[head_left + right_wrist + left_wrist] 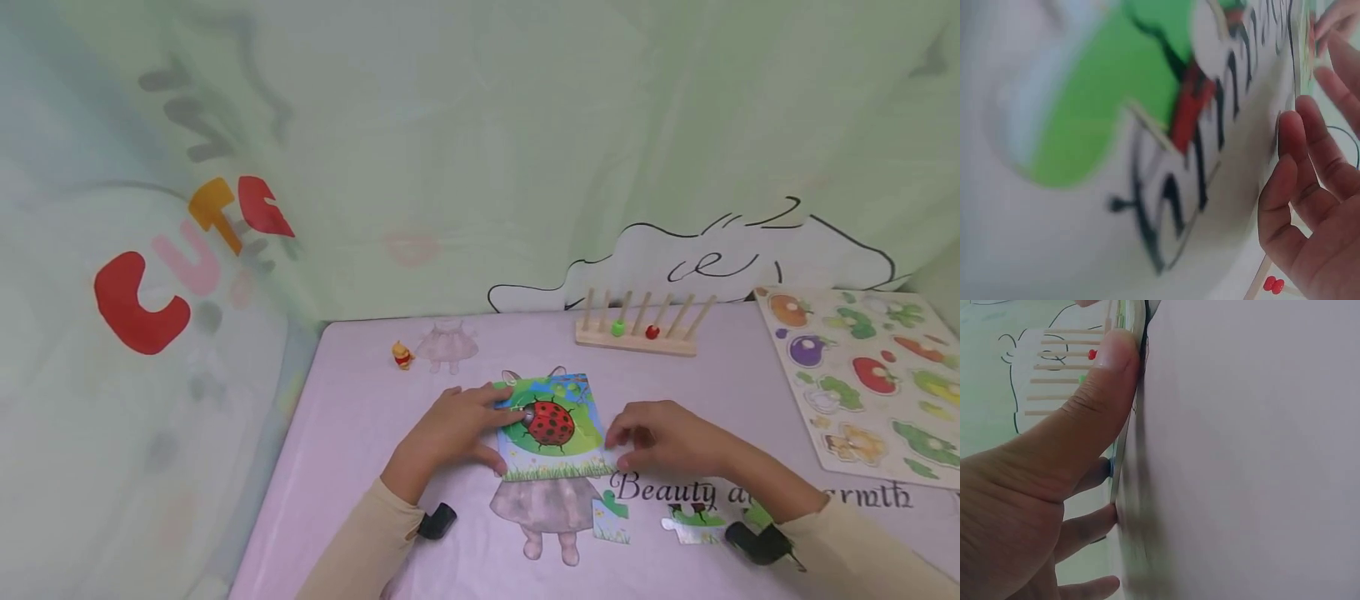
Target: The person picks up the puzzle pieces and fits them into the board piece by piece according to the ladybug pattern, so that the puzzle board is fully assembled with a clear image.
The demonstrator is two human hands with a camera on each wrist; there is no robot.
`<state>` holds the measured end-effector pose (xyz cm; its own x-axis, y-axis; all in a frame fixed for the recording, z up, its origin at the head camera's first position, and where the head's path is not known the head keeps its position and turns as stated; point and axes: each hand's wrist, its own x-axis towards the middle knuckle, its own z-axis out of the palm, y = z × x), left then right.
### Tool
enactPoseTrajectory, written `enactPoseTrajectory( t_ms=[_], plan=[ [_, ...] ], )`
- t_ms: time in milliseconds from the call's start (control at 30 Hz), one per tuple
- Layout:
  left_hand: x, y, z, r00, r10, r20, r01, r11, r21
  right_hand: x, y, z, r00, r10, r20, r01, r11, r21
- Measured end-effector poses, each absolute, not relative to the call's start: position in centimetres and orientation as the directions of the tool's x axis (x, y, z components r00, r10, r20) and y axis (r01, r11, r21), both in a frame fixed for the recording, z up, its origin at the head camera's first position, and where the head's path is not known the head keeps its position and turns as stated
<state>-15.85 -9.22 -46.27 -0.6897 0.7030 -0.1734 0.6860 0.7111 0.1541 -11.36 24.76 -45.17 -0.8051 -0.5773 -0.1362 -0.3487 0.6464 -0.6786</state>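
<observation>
A square ladybug picture [551, 425] lies on the pink tablecloth in the head view, green and blue with grass along its lower edge. Over its left side rests my left hand [459, 429], fingers spread and a fingertip on the ladybug's head. The left wrist view has the thumb [1104, 381] against the picture's thin edge. My right hand [671, 437] is at the picture's right edge, fingers loosely bent, nothing visible held. Loose jigsaw pieces lie nearer the front: one with grass [611, 518], another with green and dark legs [696, 525] near the right wrist.
A wooden peg rack [636, 340] with a green and a red bead stands at the back. To the right lies a vegetable puzzle board [832, 358]. A small bear figure [402, 356] stands at the back left. Printed cloth walls rise behind and at the left.
</observation>
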Motion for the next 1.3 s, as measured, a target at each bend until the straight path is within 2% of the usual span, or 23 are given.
enactPoseTrajectory(
  t_ms=[267,567,733,1300],
  plan=[
    [-16.0,-8.9,-46.4,-0.699,0.696,-0.165,0.683,0.718,0.134,-10.2,24.7,-45.4,-0.739,-0.650,-0.178,-0.307,0.560,-0.770],
    [-16.6,-8.6,-46.8,-0.700,0.694,-0.172,0.672,0.720,0.173,-9.7,23.2,-45.6,-0.703,-0.681,-0.205,-0.314,0.556,-0.770],
    [-16.5,-8.4,-46.4,-0.697,0.691,-0.191,0.658,0.722,0.215,-9.3,22.8,-45.8,-0.713,-0.669,-0.210,-0.339,0.591,-0.732],
    [-16.4,-8.0,-45.9,-0.703,0.681,-0.206,0.641,0.732,0.231,-8.8,22.4,-45.8,-0.743,-0.629,-0.228,-0.338,0.647,-0.684]
  ],
)
